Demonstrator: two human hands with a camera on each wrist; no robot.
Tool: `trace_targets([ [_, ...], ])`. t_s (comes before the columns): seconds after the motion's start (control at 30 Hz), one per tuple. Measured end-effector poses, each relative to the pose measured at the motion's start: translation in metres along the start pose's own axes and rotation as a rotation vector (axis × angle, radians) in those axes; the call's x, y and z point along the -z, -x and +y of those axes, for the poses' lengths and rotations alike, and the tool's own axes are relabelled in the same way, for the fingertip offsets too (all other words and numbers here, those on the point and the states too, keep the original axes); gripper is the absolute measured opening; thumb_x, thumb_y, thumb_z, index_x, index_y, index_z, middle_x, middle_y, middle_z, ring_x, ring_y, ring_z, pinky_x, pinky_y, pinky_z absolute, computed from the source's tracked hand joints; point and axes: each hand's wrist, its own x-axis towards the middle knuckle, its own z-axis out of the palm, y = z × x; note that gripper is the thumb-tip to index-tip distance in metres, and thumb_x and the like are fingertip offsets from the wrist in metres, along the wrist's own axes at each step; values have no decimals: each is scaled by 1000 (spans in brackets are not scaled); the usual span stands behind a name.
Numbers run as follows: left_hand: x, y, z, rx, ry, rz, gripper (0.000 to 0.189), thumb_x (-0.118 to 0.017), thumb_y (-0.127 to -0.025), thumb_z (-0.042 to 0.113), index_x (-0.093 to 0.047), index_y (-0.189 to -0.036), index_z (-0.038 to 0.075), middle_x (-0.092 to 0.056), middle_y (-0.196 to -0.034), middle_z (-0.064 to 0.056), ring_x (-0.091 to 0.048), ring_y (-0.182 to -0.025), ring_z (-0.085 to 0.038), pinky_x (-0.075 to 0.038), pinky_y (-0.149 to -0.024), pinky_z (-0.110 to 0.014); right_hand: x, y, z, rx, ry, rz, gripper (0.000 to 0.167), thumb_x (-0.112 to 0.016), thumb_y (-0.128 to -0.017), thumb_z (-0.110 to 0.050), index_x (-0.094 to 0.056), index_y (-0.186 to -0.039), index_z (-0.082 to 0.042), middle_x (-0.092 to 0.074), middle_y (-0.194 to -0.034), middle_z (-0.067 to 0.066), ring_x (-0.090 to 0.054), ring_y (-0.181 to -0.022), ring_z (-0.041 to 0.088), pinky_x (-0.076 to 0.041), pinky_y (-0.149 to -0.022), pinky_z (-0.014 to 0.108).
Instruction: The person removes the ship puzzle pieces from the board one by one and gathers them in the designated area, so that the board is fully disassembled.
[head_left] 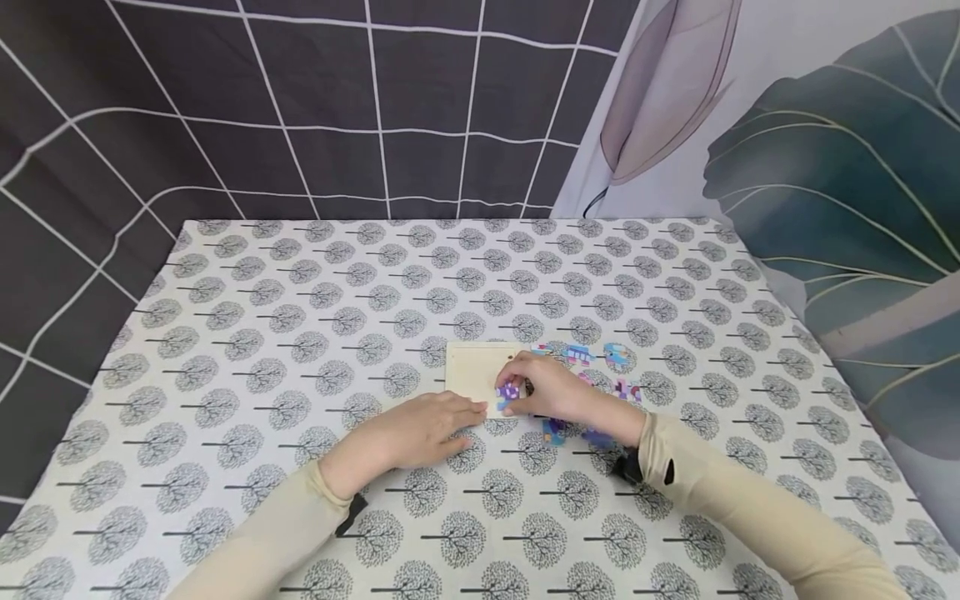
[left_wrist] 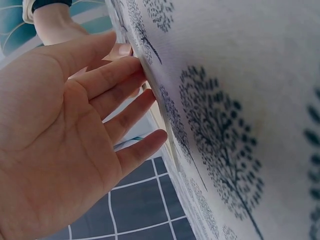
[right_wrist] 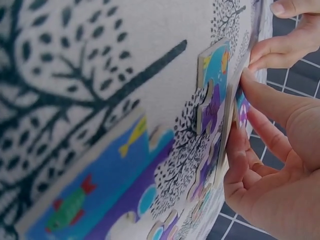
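A cream puzzle board (head_left: 468, 371) lies flat on the patterned cloth. My right hand (head_left: 551, 387) reaches over its right side and pinches a purple and blue jigsaw piece (head_left: 509, 392) at the lower right corner. In the right wrist view, that jigsaw piece (right_wrist: 243, 111) shows between thumb and fingers, against the board. At the board's near edge my left hand (head_left: 427, 427) rests palm down, fingertips touching it. The left wrist view shows the left hand's (left_wrist: 60, 120) fingers extended and slightly spread.
Several loose jigsaw pieces lie right of the board, among them a blue one (head_left: 615, 354) at the back and another (head_left: 553, 433) nearer me. A large piece with printed fish (right_wrist: 100, 185) fills the right wrist view's foreground. Dark gridded fabric (head_left: 322, 108) hangs behind the table.
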Motion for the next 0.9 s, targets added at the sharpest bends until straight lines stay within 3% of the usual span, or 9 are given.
trace_targets([
  [0.57,-1,0,0,14,8,-16,50,-48,-96,33,-42,-141,11,-33,-149,1,-32,-137,-21,-24,-114,-40,2,1,0,43,16,-32,38,-81,-69,-19,-68,-104,-9,-59,-86,-4,-51,-78,10,-46,-69,21],
  [0.73,1,1,1,6,9,-12,51,-49,-96,32,-42,-140,10,-34,-149,0,-33,-136,-22,-24,-114,-39,2,1,5,109,59,-22,39,-80,-71,-22,-68,-105,-7,-61,-90,-2,-53,-77,8,-49,-69,19],
  [0.9,2,1,1,-1,7,-9,50,-50,-95,31,-43,-140,9,-35,-149,-1,-34,-136,-22,-25,-114,-40,5,4,10,187,68,22,36,-79,-73,-22,-69,-105,-8,-64,-97,-1,-57,-84,9,-52,-77,22],
])
